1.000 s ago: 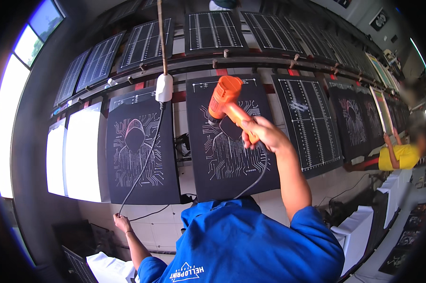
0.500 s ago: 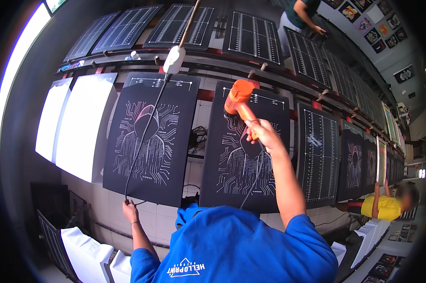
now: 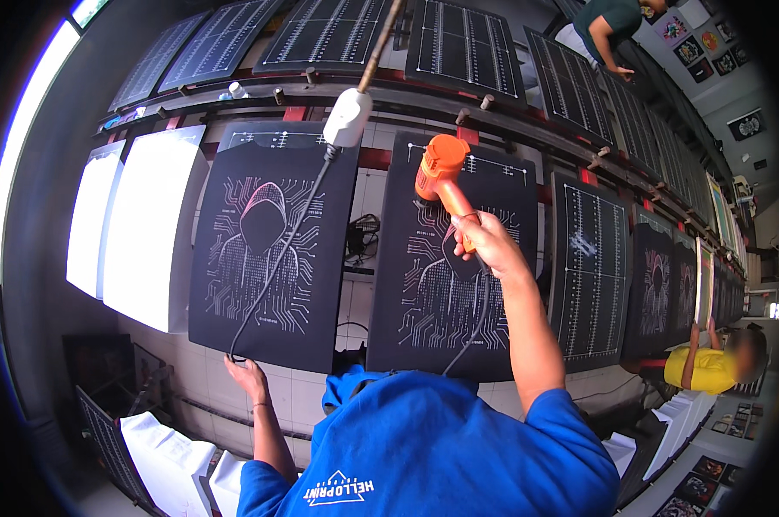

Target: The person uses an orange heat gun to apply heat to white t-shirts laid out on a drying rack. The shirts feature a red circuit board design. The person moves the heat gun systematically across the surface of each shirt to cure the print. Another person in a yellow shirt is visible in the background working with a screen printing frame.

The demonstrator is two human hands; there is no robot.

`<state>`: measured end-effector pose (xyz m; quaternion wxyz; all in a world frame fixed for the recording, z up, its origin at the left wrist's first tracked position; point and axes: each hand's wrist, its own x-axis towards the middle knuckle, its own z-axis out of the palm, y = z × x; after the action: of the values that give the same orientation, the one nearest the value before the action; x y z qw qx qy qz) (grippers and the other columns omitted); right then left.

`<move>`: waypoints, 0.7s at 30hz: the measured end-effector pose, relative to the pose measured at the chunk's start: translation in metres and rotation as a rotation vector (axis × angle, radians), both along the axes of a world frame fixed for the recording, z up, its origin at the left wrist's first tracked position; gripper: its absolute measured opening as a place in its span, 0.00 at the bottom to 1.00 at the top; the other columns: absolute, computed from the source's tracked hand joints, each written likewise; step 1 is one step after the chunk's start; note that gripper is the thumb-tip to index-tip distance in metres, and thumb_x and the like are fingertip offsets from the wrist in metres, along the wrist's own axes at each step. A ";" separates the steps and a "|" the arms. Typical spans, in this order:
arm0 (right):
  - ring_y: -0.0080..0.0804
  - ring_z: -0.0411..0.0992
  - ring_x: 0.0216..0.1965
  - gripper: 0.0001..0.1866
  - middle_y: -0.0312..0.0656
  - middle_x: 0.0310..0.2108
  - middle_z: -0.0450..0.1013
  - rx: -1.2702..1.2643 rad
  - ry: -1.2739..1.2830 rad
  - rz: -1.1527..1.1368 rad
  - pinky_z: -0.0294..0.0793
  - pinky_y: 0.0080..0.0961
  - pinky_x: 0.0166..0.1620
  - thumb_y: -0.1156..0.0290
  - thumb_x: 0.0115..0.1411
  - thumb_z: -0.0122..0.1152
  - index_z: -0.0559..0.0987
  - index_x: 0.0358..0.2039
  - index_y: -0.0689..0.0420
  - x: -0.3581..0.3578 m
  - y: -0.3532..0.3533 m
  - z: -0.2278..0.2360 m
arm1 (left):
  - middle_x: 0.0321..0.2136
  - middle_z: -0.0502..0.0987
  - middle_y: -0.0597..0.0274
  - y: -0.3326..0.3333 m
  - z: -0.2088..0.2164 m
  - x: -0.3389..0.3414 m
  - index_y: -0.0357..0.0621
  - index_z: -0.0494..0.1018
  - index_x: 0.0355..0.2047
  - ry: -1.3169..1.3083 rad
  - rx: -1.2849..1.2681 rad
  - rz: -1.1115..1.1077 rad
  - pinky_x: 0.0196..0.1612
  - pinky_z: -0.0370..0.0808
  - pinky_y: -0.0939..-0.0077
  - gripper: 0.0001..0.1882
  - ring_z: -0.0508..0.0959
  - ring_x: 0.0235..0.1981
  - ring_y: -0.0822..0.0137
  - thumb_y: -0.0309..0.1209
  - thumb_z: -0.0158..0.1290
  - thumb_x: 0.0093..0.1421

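An orange heat gun (image 3: 448,177) is in my right hand (image 3: 493,243), fingers wrapped round its handle. Its dark nozzle points down at a black T-shirt (image 3: 389,336) printed with a hooded figure and circuit lines. A cord runs from the handle down toward my body. My left hand (image 3: 248,379) is at the lower edge of another black T-shirt (image 3: 213,332) with the same print, holding a black cable (image 3: 271,274) where it bends. That cable crosses the print up to a white plug connector (image 3: 348,119), hung from a rod above.
White-covered boards (image 3: 152,233) lie at left. Beyond a dark rail, a row of black marked boards (image 3: 467,52) stretches across. A bare marked board (image 3: 589,267) is at right. One person in a yellow shirt (image 3: 713,370) works at right, another in dark green (image 3: 603,26) at the back.
The connector and the upper cable have swung right. My right hand and the heat gun have shifted slightly right. My left hand has turned, its fingers looser. The person at the back has moved right.
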<state>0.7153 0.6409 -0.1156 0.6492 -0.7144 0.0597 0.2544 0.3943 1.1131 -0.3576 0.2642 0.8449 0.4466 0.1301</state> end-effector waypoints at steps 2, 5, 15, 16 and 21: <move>0.19 0.71 0.21 0.15 0.32 0.23 0.69 -0.025 -0.036 0.006 0.70 0.17 0.23 0.58 0.62 0.57 0.71 0.31 0.58 -0.007 0.000 -0.002 | 0.57 0.59 0.32 -0.013 0.012 0.003 0.28 0.50 0.63 -0.003 0.010 0.035 0.64 0.56 0.57 0.34 0.60 0.61 0.42 0.22 0.46 0.57; 0.19 0.72 0.22 0.15 0.32 0.23 0.69 -0.030 0.075 0.040 0.69 0.16 0.23 0.58 0.62 0.58 0.71 0.30 0.57 -0.013 -0.012 0.012 | 0.56 0.58 0.33 -0.031 0.031 0.007 0.28 0.50 0.63 -0.008 0.062 0.089 0.64 0.56 0.55 0.34 0.59 0.59 0.41 0.21 0.44 0.55; 0.21 0.72 0.22 0.15 0.34 0.24 0.71 -0.021 -0.028 -0.050 0.69 0.17 0.23 0.58 0.62 0.59 0.72 0.33 0.58 -0.010 -0.015 -0.004 | 0.47 0.71 0.36 -0.047 0.035 -0.044 0.30 0.67 0.52 0.445 -0.307 -0.374 0.56 0.66 0.59 0.23 0.69 0.53 0.43 0.32 0.51 0.59; 0.21 0.72 0.22 0.15 0.34 0.24 0.71 -0.010 -0.059 -0.071 0.69 0.17 0.23 0.58 0.62 0.59 0.72 0.33 0.58 -0.008 -0.012 -0.006 | 0.43 0.75 0.40 -0.045 0.034 -0.051 0.32 0.71 0.48 0.548 -0.463 -0.447 0.52 0.70 0.59 0.21 0.74 0.48 0.45 0.35 0.52 0.59; 0.21 0.73 0.22 0.15 0.34 0.23 0.71 -0.067 0.105 0.025 0.69 0.17 0.23 0.58 0.62 0.59 0.72 0.32 0.59 -0.023 -0.036 0.012 | 0.36 0.81 0.49 -0.082 0.149 -0.012 0.39 0.78 0.40 0.878 -0.647 -0.959 0.42 0.76 0.63 0.16 0.81 0.39 0.51 0.40 0.53 0.61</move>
<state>0.6924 0.6051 -0.1036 0.6176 -0.7221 0.0930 0.2975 0.3827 1.0307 -0.2090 0.3253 0.8015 0.1082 -0.4900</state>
